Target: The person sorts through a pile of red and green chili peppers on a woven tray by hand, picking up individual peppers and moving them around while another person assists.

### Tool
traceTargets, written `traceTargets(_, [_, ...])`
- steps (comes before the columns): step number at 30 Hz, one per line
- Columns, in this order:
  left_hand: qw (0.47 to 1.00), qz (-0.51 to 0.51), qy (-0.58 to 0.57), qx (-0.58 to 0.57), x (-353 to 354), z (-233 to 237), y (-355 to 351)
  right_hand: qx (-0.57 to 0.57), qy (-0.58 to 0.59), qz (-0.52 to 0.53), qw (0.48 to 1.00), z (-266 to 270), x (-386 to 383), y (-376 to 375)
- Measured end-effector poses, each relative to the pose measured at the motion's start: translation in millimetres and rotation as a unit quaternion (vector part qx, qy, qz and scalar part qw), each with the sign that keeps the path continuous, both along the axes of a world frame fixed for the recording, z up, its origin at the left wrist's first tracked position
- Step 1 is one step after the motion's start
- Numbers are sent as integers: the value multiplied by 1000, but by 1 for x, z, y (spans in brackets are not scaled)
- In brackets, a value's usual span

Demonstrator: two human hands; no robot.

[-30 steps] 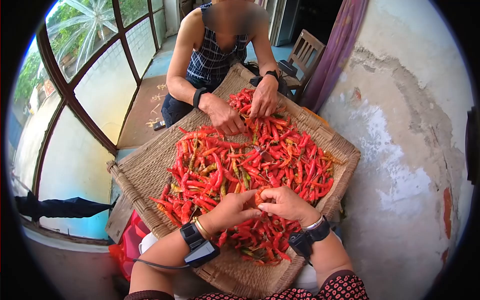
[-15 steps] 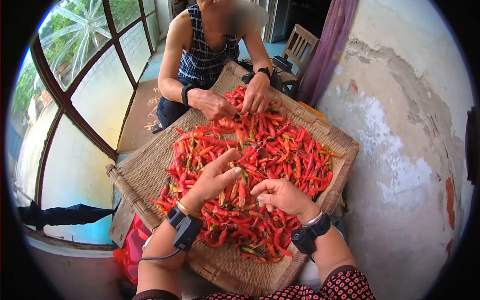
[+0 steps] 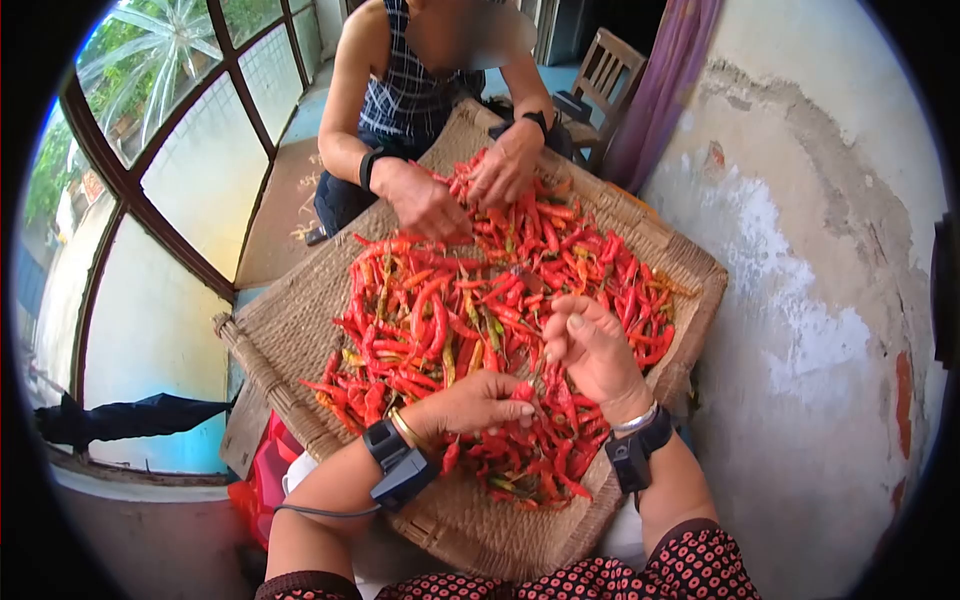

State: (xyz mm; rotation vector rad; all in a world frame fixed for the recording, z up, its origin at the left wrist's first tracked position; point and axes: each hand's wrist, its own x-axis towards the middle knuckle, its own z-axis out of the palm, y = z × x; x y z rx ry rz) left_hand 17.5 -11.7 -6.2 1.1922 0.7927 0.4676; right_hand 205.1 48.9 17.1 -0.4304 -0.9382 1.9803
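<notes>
A wide woven tray (image 3: 275,325) bears a heap of red chili peppers (image 3: 430,320), with some yellowish and greenish ones among them. Low over the near part of the heap, my left hand (image 3: 470,402) pinches a red chili pepper (image 3: 523,391) between thumb and fingers. Just to its right is my right hand (image 3: 600,360), palm turned inward, its fingers curled together close to that pepper's stem end. Whatever those right fingertips hold is too small to make out.
Across the tray a person's hands (image 3: 430,205) work in the far side of the heap. A wooden chair (image 3: 605,80) stands behind, by a purple curtain (image 3: 665,95). A peeling wall (image 3: 800,250) is on the right, framed windows (image 3: 170,240) and a dark umbrella (image 3: 140,420) on the left.
My left hand has come down and right and now grips a chili pepper. My right hand has risen slightly rightward and turned. The other person's hands have shifted a little over the heap.
</notes>
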Motion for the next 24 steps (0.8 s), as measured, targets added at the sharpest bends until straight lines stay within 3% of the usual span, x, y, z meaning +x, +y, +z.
traceTargets(2, [999, -13, 37, -12, -3, 4, 3, 7, -24, -48, 999, -2, -1, 2])
traceTargets(3, [997, -23, 70, -2, -6, 3, 5, -10, -92, -78, 993, 1, 0, 2])
traceTargets(5, [995, -25, 96, -28, -12, 7, 9, 61, -260, -117, 957, 1, 3, 4])
traceTargets(9, [988, -30, 150, 11, -27, 16, 22, 81, -319, -134, 935, 4, 13, 7])
traceTargets(11, [992, 59, 102, 47, -35, 25, 32, 89, -321, -135, 933, 2, 16, 9])
traceTargets(13, [957, 252, -134, 46, -41, 17, 36, 82, -323, -137, 933, -3, 14, 9])
traceTargets(16, [904, 408, -61, 111, -40, 9, 43, 94, -362, -112, 921, 0, 9, 7])
traceTargets(17, [905, 406, -61, 107, -41, 2, 43, 89, -363, -112, 921, -2, 9, 8])
traceTargets(18, [914, 344, 99, 188, -42, -4, 41, 155, -423, -75, 890, -6, 9, 10])
traceTargets(19, [891, 270, 256, 260, -42, -9, 36, 218, -478, -34, 850, -8, 7, 9])
traceTargets(21, [896, 204, 253, 301, -28, -12, 26, 231, -503, -4, 833, -11, 7, 5])
traceTargets(23, [843, 151, 334, 394, -14, -16, 19, 416, -598, 51, 683, -20, 8, 4])
traceTargets(24, [818, 145, 370, 416, -8, -21, 16, 430, -600, 60, 672, -23, 8, 3])
